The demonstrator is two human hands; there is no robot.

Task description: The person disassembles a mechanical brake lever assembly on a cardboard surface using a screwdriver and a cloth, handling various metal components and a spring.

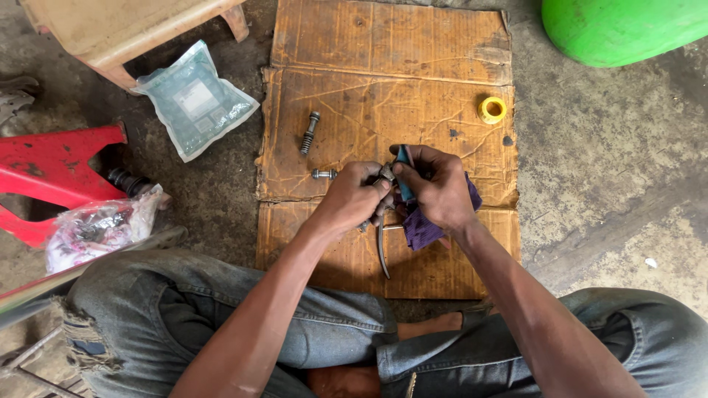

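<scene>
You sit on the concrete floor (605,169) with both knees in worn jeans at the bottom of the frame, and your hands meet at the centre, over a flattened sheet of brown cardboard (383,88). Your left hand (350,199) has its fingers curled shut around a small metal part (385,174), whose curved lever (382,250) hangs down below your knuckles toward the lower middle of the frame. Your right hand (439,188) touches the left one at the fingertips; its fingers are closed around a slim blue tool (404,166), which points up and slightly left, and the same hand presses a purple cloth (424,221) against its palm, the cloth spilling out below and to the right of it. On the cardboard just left of your left hand lies a short bolt (323,175), and above it, well apart from your hands, a longer bolt with a spring (310,133) lies tilted. A small yellow roll of tape (492,110) sits near the cardboard's right edge, in the upper right. A sealed clear plastic pouch (195,99) lies on the floor in the upper left, below a wooden stool (118,33). A red metal frame (51,173) and a crumpled plastic bag (99,228) fill the left side, and a bright green rounded container (619,29) shows in the top right corner.
</scene>
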